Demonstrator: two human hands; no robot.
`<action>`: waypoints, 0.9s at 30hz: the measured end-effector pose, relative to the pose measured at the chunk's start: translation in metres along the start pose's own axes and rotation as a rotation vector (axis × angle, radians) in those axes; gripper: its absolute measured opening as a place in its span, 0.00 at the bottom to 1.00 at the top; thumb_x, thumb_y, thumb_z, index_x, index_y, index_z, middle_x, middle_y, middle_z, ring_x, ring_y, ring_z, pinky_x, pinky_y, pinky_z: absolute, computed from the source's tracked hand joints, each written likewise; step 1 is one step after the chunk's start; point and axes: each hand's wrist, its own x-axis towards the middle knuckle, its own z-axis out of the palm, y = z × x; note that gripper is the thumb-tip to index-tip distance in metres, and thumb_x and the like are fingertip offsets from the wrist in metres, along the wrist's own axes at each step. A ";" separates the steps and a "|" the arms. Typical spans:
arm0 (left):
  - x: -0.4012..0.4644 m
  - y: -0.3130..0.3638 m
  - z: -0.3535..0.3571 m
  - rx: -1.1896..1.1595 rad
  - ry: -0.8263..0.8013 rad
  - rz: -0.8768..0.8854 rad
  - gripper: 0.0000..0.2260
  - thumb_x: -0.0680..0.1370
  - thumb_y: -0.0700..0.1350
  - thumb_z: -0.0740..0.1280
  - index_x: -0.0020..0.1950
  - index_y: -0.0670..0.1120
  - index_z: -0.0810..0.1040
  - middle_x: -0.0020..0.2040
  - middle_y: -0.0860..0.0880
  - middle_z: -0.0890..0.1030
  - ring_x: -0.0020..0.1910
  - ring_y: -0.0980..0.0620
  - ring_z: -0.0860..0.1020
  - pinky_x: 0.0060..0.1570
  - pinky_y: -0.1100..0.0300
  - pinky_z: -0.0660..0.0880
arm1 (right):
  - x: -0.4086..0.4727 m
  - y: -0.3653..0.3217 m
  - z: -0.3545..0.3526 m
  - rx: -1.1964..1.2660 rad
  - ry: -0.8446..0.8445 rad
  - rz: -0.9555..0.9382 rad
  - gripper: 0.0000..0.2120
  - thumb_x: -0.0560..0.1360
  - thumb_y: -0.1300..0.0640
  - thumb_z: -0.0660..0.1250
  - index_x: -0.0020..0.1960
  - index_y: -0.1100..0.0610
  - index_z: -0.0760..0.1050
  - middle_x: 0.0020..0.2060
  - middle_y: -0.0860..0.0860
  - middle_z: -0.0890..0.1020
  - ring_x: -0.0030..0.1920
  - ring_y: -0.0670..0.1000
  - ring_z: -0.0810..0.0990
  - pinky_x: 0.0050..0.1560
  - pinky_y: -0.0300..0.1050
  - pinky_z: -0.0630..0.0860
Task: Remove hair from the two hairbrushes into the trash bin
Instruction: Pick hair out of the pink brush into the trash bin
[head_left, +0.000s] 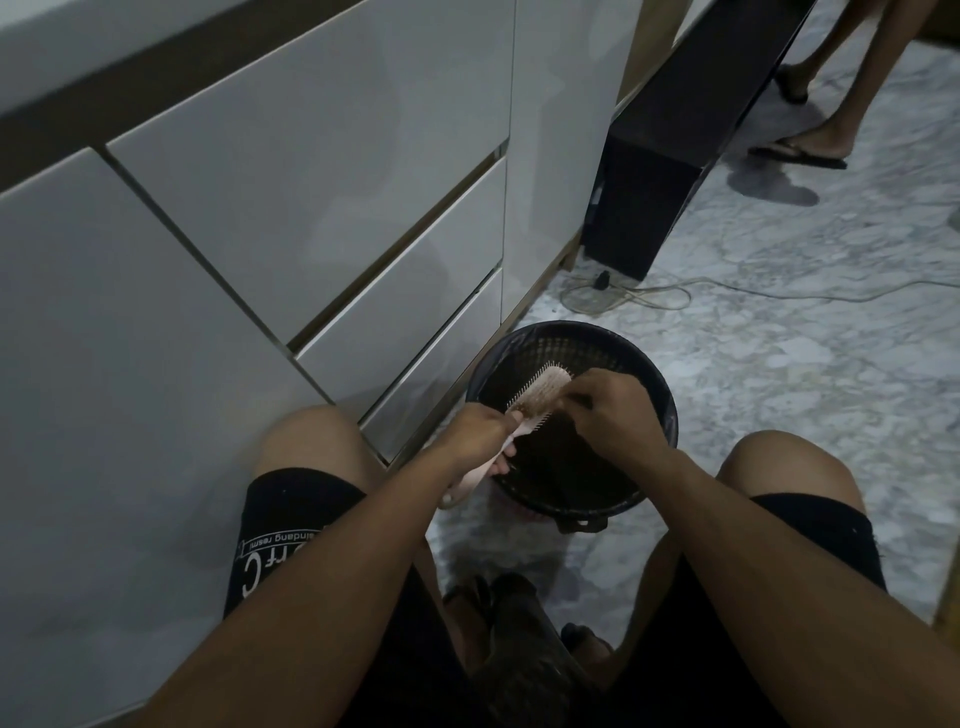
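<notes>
A pink hairbrush with brown hair caught in its bristles is held over the black mesh trash bin. My left hand is closed around the brush's handle, at the bin's near left rim. My right hand is over the bin, its fingertips pinching at the hair on the brush head. The bin stands on the marble floor between my knees. I see no second hairbrush in view.
White drawer fronts run along the left, close to my left knee. A dark cabinet end stands behind the bin, with a white cable trailing over the floor. Another person's legs in sandals stand at the top right.
</notes>
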 end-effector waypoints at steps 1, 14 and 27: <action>0.001 0.000 0.000 0.004 0.003 0.001 0.13 0.82 0.48 0.63 0.50 0.40 0.81 0.37 0.44 0.80 0.25 0.52 0.76 0.26 0.63 0.73 | 0.001 0.001 -0.002 0.007 0.036 0.040 0.06 0.73 0.58 0.70 0.46 0.55 0.86 0.42 0.52 0.85 0.42 0.53 0.82 0.47 0.51 0.79; -0.003 0.010 -0.001 -0.074 -0.016 -0.070 0.15 0.81 0.43 0.61 0.53 0.31 0.78 0.37 0.40 0.80 0.28 0.47 0.77 0.27 0.61 0.73 | -0.009 -0.006 0.012 0.046 -0.086 -0.091 0.15 0.72 0.53 0.73 0.58 0.51 0.82 0.54 0.50 0.77 0.50 0.46 0.76 0.50 0.39 0.75; -0.001 0.006 0.001 -0.083 0.005 -0.050 0.18 0.82 0.48 0.62 0.56 0.33 0.79 0.37 0.42 0.79 0.28 0.48 0.76 0.30 0.61 0.73 | -0.002 -0.007 -0.006 0.074 0.119 0.178 0.07 0.74 0.61 0.69 0.49 0.58 0.84 0.46 0.54 0.84 0.46 0.53 0.81 0.50 0.41 0.74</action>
